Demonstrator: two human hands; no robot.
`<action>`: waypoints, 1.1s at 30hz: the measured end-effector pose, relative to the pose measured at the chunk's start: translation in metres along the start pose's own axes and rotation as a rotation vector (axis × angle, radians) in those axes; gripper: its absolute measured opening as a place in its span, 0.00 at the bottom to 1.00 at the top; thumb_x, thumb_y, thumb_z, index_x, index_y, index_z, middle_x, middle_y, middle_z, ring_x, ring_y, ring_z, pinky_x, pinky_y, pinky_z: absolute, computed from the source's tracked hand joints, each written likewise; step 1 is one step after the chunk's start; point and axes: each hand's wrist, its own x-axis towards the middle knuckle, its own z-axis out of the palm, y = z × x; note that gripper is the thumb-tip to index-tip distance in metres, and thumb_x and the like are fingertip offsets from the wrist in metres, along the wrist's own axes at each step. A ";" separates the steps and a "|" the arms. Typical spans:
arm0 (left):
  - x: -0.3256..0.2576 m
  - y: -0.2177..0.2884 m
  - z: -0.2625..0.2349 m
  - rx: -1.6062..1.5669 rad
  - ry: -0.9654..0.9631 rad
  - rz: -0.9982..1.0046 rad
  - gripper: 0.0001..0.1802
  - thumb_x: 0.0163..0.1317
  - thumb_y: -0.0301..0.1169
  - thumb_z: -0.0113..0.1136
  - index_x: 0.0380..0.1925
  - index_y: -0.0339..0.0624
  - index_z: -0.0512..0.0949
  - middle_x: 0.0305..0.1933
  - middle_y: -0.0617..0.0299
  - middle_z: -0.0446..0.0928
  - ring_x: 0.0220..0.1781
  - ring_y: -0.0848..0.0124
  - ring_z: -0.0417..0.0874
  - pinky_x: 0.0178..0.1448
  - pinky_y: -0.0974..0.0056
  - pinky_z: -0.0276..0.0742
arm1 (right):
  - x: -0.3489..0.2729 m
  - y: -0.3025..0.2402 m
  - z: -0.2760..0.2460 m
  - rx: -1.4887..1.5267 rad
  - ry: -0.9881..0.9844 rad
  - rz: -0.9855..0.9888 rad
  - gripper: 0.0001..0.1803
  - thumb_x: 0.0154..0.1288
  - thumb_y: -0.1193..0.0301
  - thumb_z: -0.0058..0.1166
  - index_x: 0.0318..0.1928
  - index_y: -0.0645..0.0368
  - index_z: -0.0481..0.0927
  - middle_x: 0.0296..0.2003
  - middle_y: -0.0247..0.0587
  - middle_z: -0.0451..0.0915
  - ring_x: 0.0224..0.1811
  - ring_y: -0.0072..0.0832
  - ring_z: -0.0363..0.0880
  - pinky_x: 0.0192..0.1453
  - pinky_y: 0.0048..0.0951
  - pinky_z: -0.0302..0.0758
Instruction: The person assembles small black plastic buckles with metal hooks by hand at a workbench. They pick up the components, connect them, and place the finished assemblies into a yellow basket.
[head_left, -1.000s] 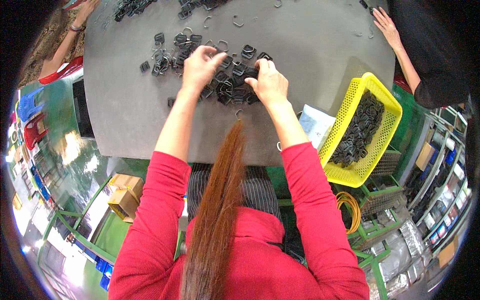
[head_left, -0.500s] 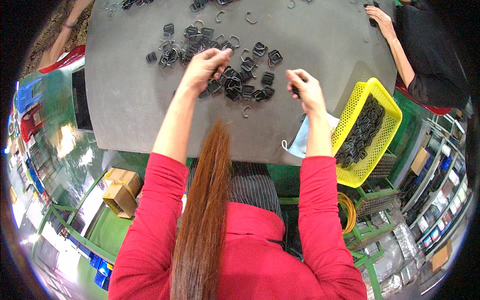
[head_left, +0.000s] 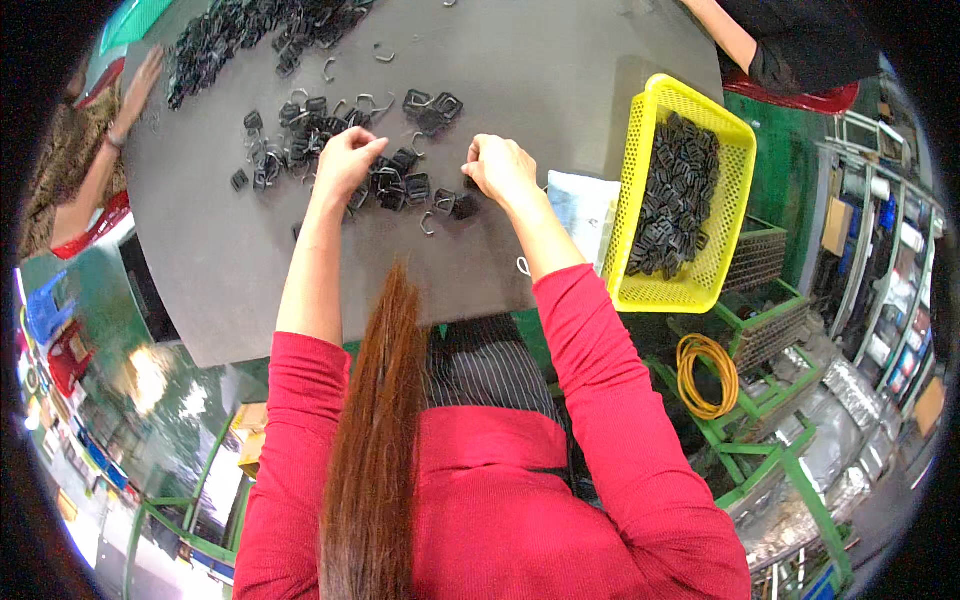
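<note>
Black plastic buckles (head_left: 388, 186) and bent metal wire hooks (head_left: 428, 224) lie in a loose heap on the grey table (head_left: 250, 290). My left hand (head_left: 347, 160) is closed in a pinch over the heap's near side; whatever its fingertips hold is hidden. Just right of the heap, my right hand (head_left: 503, 168) is also closed, with a dark piece that looks like a buckle showing under its fingers. Between and beyond my hands sit a few buckles (head_left: 432, 110), some with wire hooks attached.
A yellow perforated basket (head_left: 738, 210) full of black buckles stands at the table's right edge. Beside it lies a pale blue face mask (head_left: 580, 205). A larger buckle pile (head_left: 250, 40) covers the far left. Co-workers' arms reach in at far left (head_left: 125, 110) and far right (head_left: 725, 35).
My view has swung, so the table and basket appear farther left, and the far-left pile shows more. My right hand has come closer to the heap and to my left hand.
</note>
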 end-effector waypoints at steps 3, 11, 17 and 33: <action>-0.005 0.010 0.009 0.063 0.218 0.047 0.16 0.49 0.41 0.66 0.32 0.42 0.80 0.27 0.60 0.79 0.31 0.71 0.79 0.40 0.65 0.74 | -0.006 0.023 -0.001 0.180 0.136 0.006 0.16 0.51 0.60 0.61 0.40 0.51 0.76 0.34 0.47 0.81 0.43 0.42 0.80 0.45 0.42 0.74; -0.015 0.056 0.062 0.474 0.309 0.306 0.24 0.48 0.50 0.66 0.38 0.46 0.76 0.34 0.54 0.80 0.37 0.57 0.81 0.41 0.57 0.75 | -0.024 0.028 0.012 0.007 0.047 -0.130 0.24 0.51 0.64 0.63 0.48 0.50 0.67 0.32 0.43 0.81 0.38 0.43 0.80 0.41 0.43 0.73; -0.013 0.055 0.070 0.559 0.179 0.221 0.21 0.50 0.45 0.66 0.39 0.47 0.73 0.36 0.55 0.80 0.40 0.55 0.81 0.42 0.55 0.75 | -0.029 0.020 0.011 0.056 0.040 -0.077 0.17 0.48 0.64 0.64 0.37 0.53 0.74 0.32 0.44 0.81 0.39 0.43 0.80 0.41 0.42 0.73; -0.019 0.102 0.107 0.073 0.034 0.281 0.17 0.50 0.42 0.66 0.31 0.39 0.79 0.27 0.60 0.78 0.31 0.72 0.78 0.38 0.68 0.73 | -0.127 0.180 -0.112 0.758 0.578 0.370 0.16 0.55 0.64 0.62 0.38 0.62 0.78 0.33 0.38 0.79 0.33 0.22 0.77 0.25 0.22 0.76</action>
